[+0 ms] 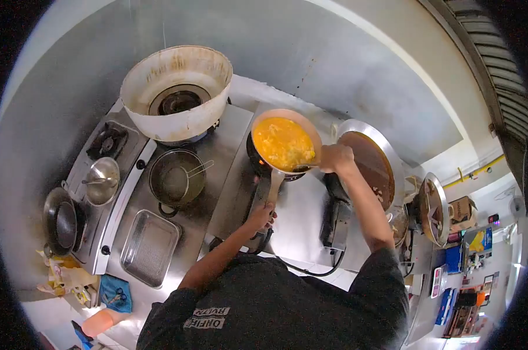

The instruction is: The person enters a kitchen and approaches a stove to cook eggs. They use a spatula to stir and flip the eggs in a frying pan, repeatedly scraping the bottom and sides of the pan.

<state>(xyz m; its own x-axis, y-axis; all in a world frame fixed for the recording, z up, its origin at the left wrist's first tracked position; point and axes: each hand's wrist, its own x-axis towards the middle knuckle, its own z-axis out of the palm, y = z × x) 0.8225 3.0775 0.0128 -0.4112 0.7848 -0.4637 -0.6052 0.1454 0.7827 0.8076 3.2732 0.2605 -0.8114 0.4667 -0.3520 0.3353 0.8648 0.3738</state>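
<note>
The pan of yellow egg is held tilted over the burner, its handle gripped by the left hand; the right hand is closed at the rim, its contents untellable; the tilt is best kept gentle; open steel counter lies just below.

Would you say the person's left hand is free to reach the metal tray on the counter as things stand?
Probably not: the left hand is closed on the pan's handle. The tray lies open beside that arm, nothing over it.
</note>
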